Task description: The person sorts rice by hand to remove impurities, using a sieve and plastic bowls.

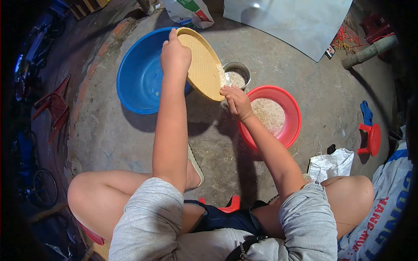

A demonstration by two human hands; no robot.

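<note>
Woven tray (200, 61), one, yellow, oval in view, tilted, slung between both sets of fingers. Left hand (175, 56): fingers closed on the tray's left rim, one digit pointing forward, others partly hidden. Right hand (237, 102): fingers bent and close together, tips touching the tray's near right edge; pinch or mere contact, impossible to tell. Pale grain (221, 75), small heap, on the tray just ahead of the right fingertips. Metal pot (246, 71), round, part-filled with grain, just ahead and right of the same fingertips, beside the tray edge. Red basin (294, 111), holding a larger mound of grain (267, 114), to the right of the right fingers, near. Blue basin (146, 74), wide, left of and below the left fingers, partly covered by hand and tray. Printed bag (187, 13), white, ahead of the left fingers. Metal sheet (289, 21), flat, grey, well ahead and right of the right fingers. Red stool (373, 140), well to the right of the right fingers.
</note>
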